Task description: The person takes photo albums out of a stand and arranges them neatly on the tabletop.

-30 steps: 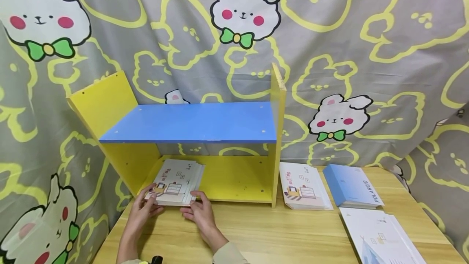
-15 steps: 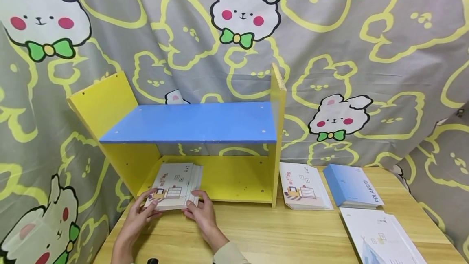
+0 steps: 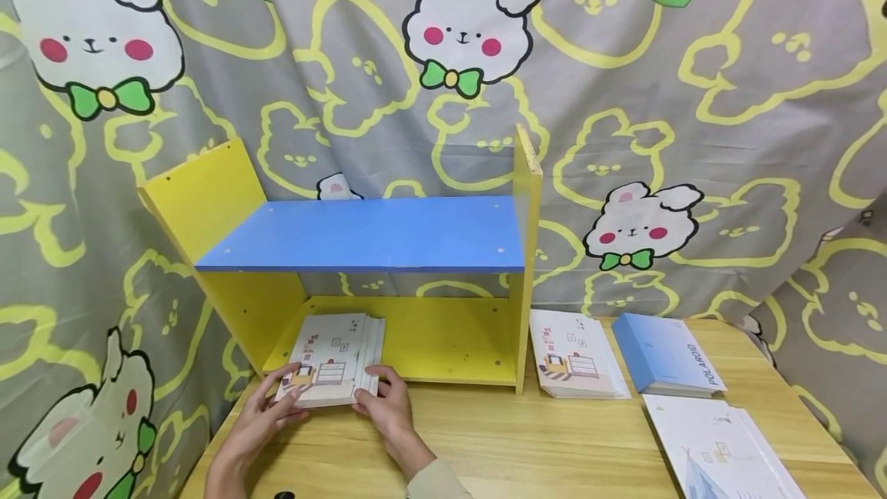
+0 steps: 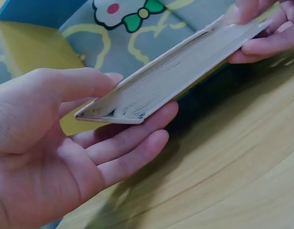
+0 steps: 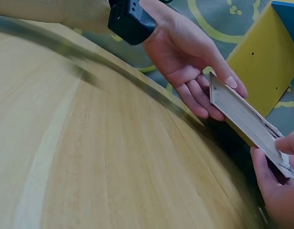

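Both hands hold a white photo album (image 3: 329,356) with a furniture drawing on its cover, one at each front corner. My left hand (image 3: 259,410) has its thumb on the cover and its fingers beneath, as the left wrist view shows with the album's page edges (image 4: 152,90) facing the camera. At the other corner, my right hand (image 3: 388,406) pinches the album the same way, thumb on top. The album's rear lies over the yellow bottom board (image 3: 443,337) of the shelf unit; its front sticks out past the board's edge, above the table.
A blue shelf board (image 3: 367,233) spans the unit above the album, between yellow side panels (image 3: 528,252). To the right on the wooden table (image 3: 540,445) lie a similar white album (image 3: 571,353), a blue POLAROID album (image 3: 665,353) and a white one with a tent drawing (image 3: 714,445).
The album has slid toward me, its front edge farther out past the shelf's bottom board. Both hands have moved back with it, and the right hand's thumb has come onto the cover.
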Available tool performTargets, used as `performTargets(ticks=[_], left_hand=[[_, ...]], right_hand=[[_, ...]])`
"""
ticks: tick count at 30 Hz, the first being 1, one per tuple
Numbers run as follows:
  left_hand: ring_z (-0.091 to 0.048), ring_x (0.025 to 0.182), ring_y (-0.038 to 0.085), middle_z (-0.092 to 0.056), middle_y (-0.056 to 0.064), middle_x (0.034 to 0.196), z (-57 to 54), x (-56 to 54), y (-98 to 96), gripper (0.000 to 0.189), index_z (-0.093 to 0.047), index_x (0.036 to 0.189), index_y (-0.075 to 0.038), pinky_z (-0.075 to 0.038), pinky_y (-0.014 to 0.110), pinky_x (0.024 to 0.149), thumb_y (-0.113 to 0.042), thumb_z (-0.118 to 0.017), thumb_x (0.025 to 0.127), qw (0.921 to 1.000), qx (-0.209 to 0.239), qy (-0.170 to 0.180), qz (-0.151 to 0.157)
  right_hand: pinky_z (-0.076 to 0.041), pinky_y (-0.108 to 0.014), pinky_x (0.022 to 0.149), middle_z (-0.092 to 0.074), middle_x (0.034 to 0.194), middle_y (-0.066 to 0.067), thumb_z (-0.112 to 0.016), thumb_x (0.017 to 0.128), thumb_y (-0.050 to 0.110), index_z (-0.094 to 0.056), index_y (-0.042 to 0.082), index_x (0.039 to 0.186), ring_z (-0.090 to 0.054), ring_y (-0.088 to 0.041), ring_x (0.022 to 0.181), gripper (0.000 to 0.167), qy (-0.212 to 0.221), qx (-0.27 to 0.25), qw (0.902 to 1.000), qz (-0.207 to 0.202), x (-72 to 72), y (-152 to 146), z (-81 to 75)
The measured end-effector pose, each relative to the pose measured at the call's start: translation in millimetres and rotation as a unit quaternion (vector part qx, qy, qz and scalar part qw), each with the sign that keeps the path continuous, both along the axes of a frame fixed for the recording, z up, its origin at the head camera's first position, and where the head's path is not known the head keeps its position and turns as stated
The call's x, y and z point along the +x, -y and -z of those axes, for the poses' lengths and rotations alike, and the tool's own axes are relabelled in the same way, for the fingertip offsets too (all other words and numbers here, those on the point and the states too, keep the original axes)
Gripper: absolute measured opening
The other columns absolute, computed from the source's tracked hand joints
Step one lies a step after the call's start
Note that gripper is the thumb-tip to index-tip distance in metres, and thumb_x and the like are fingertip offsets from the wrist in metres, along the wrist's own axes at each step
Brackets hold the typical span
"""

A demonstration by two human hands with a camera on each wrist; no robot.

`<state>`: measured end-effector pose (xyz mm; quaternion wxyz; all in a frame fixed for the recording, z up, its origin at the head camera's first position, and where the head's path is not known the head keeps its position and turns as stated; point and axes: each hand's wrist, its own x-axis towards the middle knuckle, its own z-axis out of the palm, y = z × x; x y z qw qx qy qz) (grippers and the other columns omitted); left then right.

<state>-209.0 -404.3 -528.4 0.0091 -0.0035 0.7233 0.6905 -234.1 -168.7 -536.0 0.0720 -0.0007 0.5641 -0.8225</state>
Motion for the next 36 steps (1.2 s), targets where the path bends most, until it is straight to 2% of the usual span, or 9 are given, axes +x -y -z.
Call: performTargets(ticks=[7, 13, 18, 23, 29, 33, 36], left_hand=[[-0.068, 0.106, 0.031, -0.026, 0.039, 0.147, -1.1, 0.7, 2.0, 0.064, -0.025, 0.161, -0.005, -0.057, 0.046, 0.095, -0.004, -0.055, 0.105, 0.9986, 0.024, -0.009, 0.046], [-0.064, 0.111, 0.024, -0.02, 0.034, 0.152, -4.7, 0.2, -1.8, 0.065, -0.026, 0.161, -0.007, -0.058, 0.039, 0.094, -0.004, -0.056, 0.104, 0.9983, 0.039, -0.005, 0.044], [-0.063, 0.107, 0.021, -0.033, 0.022, 0.146, -9.2, 0.0, -4.1, 0.06, -0.026, 0.161, -0.005, -0.06, 0.038, 0.087, -0.007, -0.053, 0.107, 0.9981, 0.027, -0.022, 0.051], [-0.065, 0.107, 0.019, -0.05, 0.007, 0.136, -8.3, -0.3, -2.9, 0.061, -0.023, 0.162, -0.004, -0.06, 0.036, 0.087, -0.005, -0.051, 0.107, 0.9958, 0.048, -0.04, 0.066], [-0.066, 0.109, 0.021, -0.054, 0.008, 0.135, -5.6, 1.8, -1.4, 0.063, -0.025, 0.161, -0.004, -0.059, 0.038, 0.09, 0.002, -0.052, 0.105, 0.995, 0.052, -0.044, 0.074], [-0.066, 0.11, 0.022, -0.054, 0.007, 0.136, -7.9, 3.2, -1.3, 0.065, -0.027, 0.161, -0.005, -0.059, 0.041, 0.091, 0.002, -0.055, 0.103, 0.9958, 0.045, -0.039, 0.069], [-0.067, 0.11, 0.024, -0.056, 0.005, 0.135, -10.5, 4.0, -1.2, 0.066, -0.027, 0.161, -0.005, -0.059, 0.045, 0.091, 0.002, -0.056, 0.102, 0.9958, 0.044, -0.038, 0.07]], right_hand=[[-0.063, -0.038, 0.077, -0.069, 0.101, -0.014, -0.066, 0.082, -0.018, -0.061, -0.001, 0.126, -0.069, -0.024, 0.08, 0.048, -0.008, -0.015, 0.9998, -0.004, 3.0, -3, 2.1], [-0.063, -0.038, 0.077, -0.069, 0.101, -0.015, -0.066, 0.081, -0.018, -0.061, -0.001, 0.126, -0.069, -0.023, 0.081, 0.049, -0.016, -0.023, 0.9996, -0.008, 4.9, -9, 3.0], [-0.063, -0.036, 0.077, -0.069, 0.101, -0.015, -0.067, 0.08, -0.018, -0.06, -0.002, 0.127, -0.069, -0.023, 0.081, 0.051, -0.022, -0.025, 0.9993, -0.016, 7.1, -14, 2.8], [-0.063, -0.035, 0.077, -0.069, 0.101, -0.016, -0.069, 0.08, -0.016, -0.06, -0.002, 0.127, -0.069, -0.022, 0.082, 0.051, -0.031, -0.025, 0.9988, -0.029, 10.4, -20, -0.8], [-0.063, -0.035, 0.078, -0.069, 0.103, -0.016, -0.069, 0.078, -0.016, -0.061, 0.0, 0.127, -0.071, -0.024, 0.085, 0.052, -0.036, -0.026, 0.9983, -0.039, 11.3, -25, -2.4], [-0.063, -0.035, 0.078, -0.069, 0.105, -0.017, -0.07, 0.077, -0.015, -0.06, -0.001, 0.129, -0.072, -0.026, 0.088, 0.055, -0.052, -0.023, 0.9972, -0.048, 10.4, -29, -1.9], [-0.063, -0.033, 0.076, -0.071, 0.107, -0.017, -0.071, 0.08, -0.01, -0.06, 0.001, 0.132, -0.072, -0.024, 0.088, 0.055, -0.069, -0.005, 0.9963, -0.05, 9.5, -32, -2.1]])
